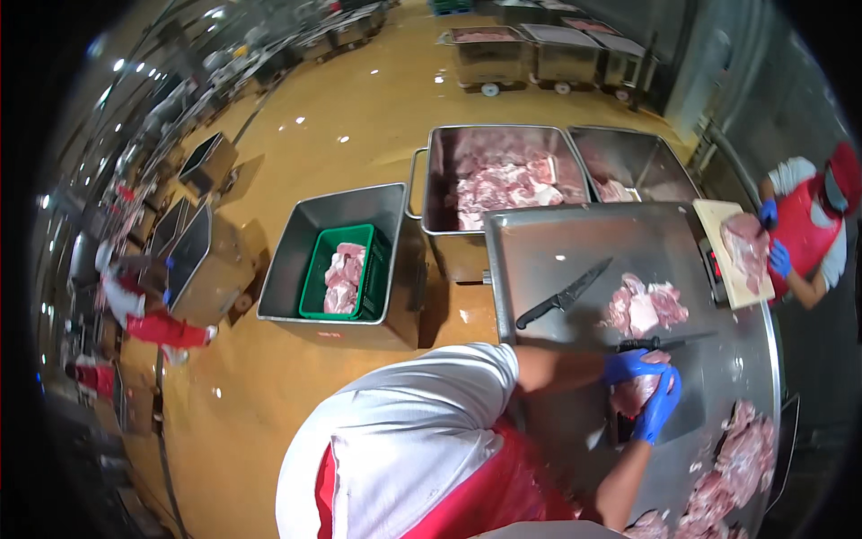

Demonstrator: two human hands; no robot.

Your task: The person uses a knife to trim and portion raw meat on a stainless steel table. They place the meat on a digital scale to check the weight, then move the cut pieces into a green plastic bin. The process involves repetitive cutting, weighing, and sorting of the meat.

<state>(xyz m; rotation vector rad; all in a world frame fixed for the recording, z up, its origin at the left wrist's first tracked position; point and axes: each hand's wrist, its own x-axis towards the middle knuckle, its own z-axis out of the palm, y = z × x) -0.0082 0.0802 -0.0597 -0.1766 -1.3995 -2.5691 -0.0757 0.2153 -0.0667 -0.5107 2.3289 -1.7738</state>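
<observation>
Both my hands wear blue gloves and grip a piece of raw meat over the steel table. My left hand is closed on its far side, and my right hand wraps its right side. Just beyond my left hand is a black-handled knife, its blade pointing right; the hand does not appear to hold it. A second black-handled knife lies farther left on the table. Several cut meat pieces are heaped beyond my hands. Larger raw cuts lie at the near right edge.
Left of the table stands a steel bin with a green crate of meat inside. Beyond the table are a steel bin of meat and another bin. A co-worker handles meat on a white cutting board at far right.
</observation>
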